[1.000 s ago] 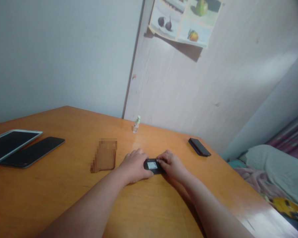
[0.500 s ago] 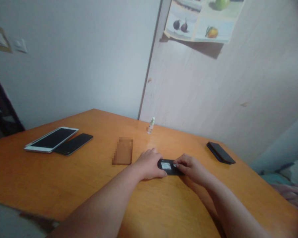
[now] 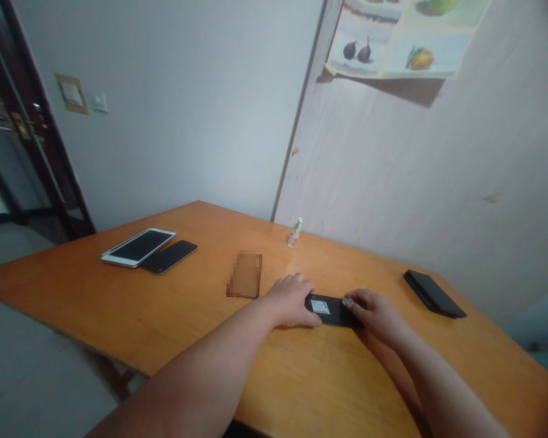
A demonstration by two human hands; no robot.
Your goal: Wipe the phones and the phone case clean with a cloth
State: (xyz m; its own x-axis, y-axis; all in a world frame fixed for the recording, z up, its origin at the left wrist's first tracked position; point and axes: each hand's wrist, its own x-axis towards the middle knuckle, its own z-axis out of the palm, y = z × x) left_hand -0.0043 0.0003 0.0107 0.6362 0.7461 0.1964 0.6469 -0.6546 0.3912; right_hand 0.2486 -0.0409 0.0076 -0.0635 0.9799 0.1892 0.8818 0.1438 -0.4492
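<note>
A flat black rectangular device [image 3: 334, 311] with a white label [image 3: 320, 306] lies on the wooden table in front of me. Around its left end my left hand [image 3: 292, 301] is closed, thumb at the near edge and fingers at the far one. My right hand [image 3: 369, 310] rests over the right end, with thumb and fingertips pinched together on the top face. A tiny pale spot shows at those fingertips; I cannot make out what it is. The right hand partly covers that end of the device.
Left on the table [image 3: 201, 340] lie a white-framed tablet [image 3: 141, 246] and a black phone [image 3: 171, 257], side by side. A blurred-out brown rectangle [image 3: 245, 277] lies beyond my left hand. Behind stands a small clear bottle [image 3: 295, 233]. Toward the right edge is a dark wallet-like item [image 3: 433, 293].
The view has turned left, so everything appears shifted right. My right hand's pinched fingertips have slid a little rightward along the device, baring more of its black surface. My left hand keeps its hold.
</note>
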